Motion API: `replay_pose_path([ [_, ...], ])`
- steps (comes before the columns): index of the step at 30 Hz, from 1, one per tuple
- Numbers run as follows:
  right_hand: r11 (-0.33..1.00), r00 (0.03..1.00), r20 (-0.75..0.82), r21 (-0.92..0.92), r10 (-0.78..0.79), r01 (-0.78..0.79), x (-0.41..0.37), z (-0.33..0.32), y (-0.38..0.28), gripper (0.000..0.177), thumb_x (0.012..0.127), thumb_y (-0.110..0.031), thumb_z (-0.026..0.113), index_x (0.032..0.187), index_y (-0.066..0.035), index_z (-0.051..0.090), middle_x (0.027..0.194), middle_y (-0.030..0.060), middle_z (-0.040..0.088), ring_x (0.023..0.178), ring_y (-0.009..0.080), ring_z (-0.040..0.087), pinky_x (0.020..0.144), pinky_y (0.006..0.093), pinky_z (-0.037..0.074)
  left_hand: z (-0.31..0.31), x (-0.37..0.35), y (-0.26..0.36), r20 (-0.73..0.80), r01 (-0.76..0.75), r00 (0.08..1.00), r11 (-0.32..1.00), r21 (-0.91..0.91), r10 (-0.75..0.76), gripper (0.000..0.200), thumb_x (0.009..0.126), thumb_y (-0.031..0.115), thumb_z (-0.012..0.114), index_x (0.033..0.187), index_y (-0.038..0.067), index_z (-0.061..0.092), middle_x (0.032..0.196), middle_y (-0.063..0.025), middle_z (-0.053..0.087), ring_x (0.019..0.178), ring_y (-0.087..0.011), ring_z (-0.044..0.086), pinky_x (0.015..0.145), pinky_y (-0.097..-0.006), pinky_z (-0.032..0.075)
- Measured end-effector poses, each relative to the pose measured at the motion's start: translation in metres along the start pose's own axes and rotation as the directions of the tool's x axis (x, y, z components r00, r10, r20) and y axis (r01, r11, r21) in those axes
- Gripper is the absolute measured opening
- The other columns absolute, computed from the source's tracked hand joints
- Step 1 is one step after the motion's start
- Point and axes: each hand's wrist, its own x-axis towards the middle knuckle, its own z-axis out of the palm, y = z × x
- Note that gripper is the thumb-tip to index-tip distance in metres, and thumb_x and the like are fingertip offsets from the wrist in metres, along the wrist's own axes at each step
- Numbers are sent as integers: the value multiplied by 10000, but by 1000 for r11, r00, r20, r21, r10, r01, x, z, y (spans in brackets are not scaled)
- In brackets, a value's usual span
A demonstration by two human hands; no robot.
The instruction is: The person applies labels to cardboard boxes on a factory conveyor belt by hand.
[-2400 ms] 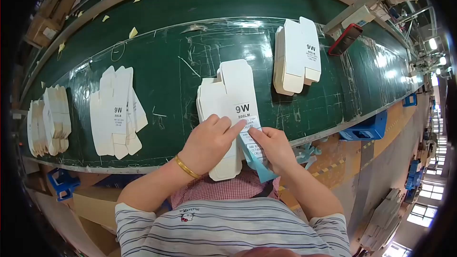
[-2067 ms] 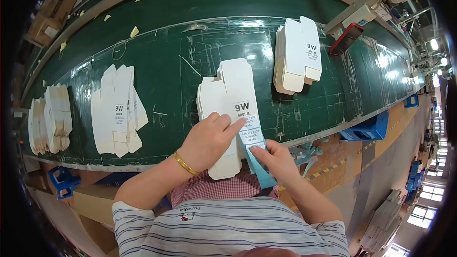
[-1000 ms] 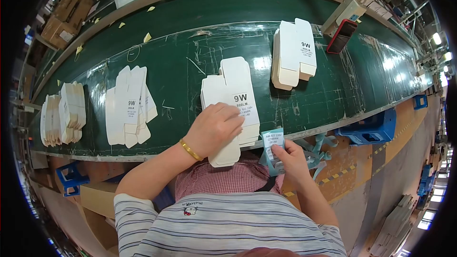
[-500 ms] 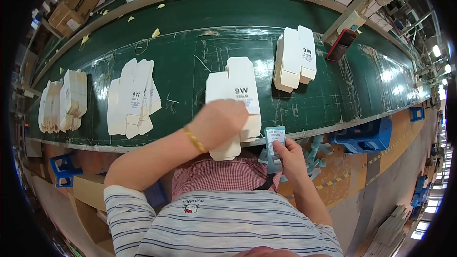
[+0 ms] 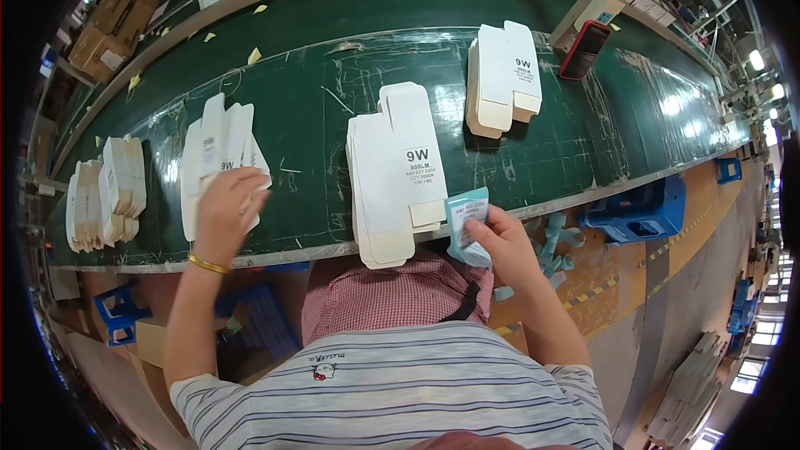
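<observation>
My left hand (image 5: 227, 212) is over the near end of a loose stack of flat white cartons (image 5: 210, 146) left of centre. Its fingers are apart, with no grip on a carton visible. In front of my body lies a larger stack of flattened white cartons (image 5: 392, 167), the top one bearing a "9W" label. Its near end juts past the table edge. My right hand (image 5: 508, 242) pinches a light-blue strip of printed labels (image 5: 468, 225) between thumb and fingers, beside the lower right corner of that stack.
Another carton stack (image 5: 504, 79) lies at the back right, near a red-edged phone (image 5: 586, 50) leaning by a post. Several upright-looking bundles of cartons (image 5: 108, 192) stand at far left. A metal edge borders the green table (image 5: 317, 150). Blue stools (image 5: 637, 208) are on the floor.
My left hand has moved left from the middle stack to the left stack, where another carton now lies on top. The right hand still holds the label strip, slightly shifted.
</observation>
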Motion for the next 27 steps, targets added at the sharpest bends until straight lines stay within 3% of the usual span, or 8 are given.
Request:
replay_pose_path([
  [3, 999, 991, 130, 30, 19, -23, 5, 4, -19, 246, 921, -139, 630, 1119, 6, 601, 978, 33, 650, 861, 87, 592, 767, 252, 484, 15, 30, 68, 70, -21, 996, 902, -431, 57, 323, 809, 69, 687, 1131, 89, 670, 1134, -103, 638, 1041, -283, 602, 886, -357, 495],
  [7, 993, 966, 236, -69, 108, -94, 13, 3, -44, 288, 903, -132, 644, 1144, 8, 571, 1017, 39, 633, 908, 94, 580, 801, 255, 473, 41, 74, 120, 16, -304, 922, 746, -593, 388, 488, 711, -34, 750, 1168, 107, 656, 1215, -102, 604, 1112, -292, 577, 932, -369, 498],
  [10, 993, 953, 280, -59, 116, -103, 12, -6, -57, 354, 883, -126, 669, 1184, 15, 545, 1045, 47, 621, 935, 110, 587, 825, 263, 475, 55, 97, 126, 44, -377, 854, 674, -636, 519, 498, 699, -34, 758, 1164, 113, 661, 1217, -100, 604, 1093, -279, 594, 908, -355, 519],
  [17, 1000, 939, 345, 24, 9, -18, 8, -38, -73, 410, 854, -149, 698, 1209, -3, 554, 1072, 38, 629, 967, 114, 592, 859, 271, 471, 53, 137, 155, 147, -265, 808, 575, -774, 571, 485, 707, -90, 726, 1148, 99, 660, 1238, -94, 609, 1105, -262, 609, 899, -339, 528],
  [19, 995, 930, 361, 84, -74, 47, 8, -47, -80, 466, 850, -155, 716, 1254, 3, 545, 1108, 44, 631, 989, 115, 587, 873, 275, 466, 56, 149, 163, 63, -325, 805, 527, -785, 590, 447, 694, -125, 704, 1096, 62, 648, 1253, -92, 606, 1119, -254, 604, 922, -330, 503],
  [22, 987, 933, 325, 98, -156, 131, 6, -63, -94, 530, 848, -158, 725, 1297, 37, 521, 1108, 66, 633, 991, 128, 588, 877, 278, 464, 58, 165, 178, -8, -346, 817, 479, -807, 577, 469, 677, -164, 672, 1090, 54, 643, 1235, -103, 606, 1121, -226, 599, 946, -324, 483],
  [23, 983, 935, 307, 101, -176, 152, 7, -70, -97, 689, 806, -157, 757, 1377, 57, 438, 1144, 87, 630, 989, 151, 625, 860, 301, 511, 61, 169, 183, -22, -360, 813, 473, -804, 582, 469, 695, -153, 680, 1111, 58, 640, 1264, -105, 587, 1131, -221, 592, 954, -338, 489],
  [27, 954, 938, 186, -10, -292, 299, -6, -86, -113, 614, 852, -135, 720, 1375, 41, 449, 1146, 86, 628, 1006, 136, 620, 857, 289, 513, 55, 176, 212, -11, -302, 830, 433, -849, 558, 497, 752, -115, 685, 1204, 81, 622, 1337, -88, 531, 1153, -209, 577, 945, -329, 510],
])
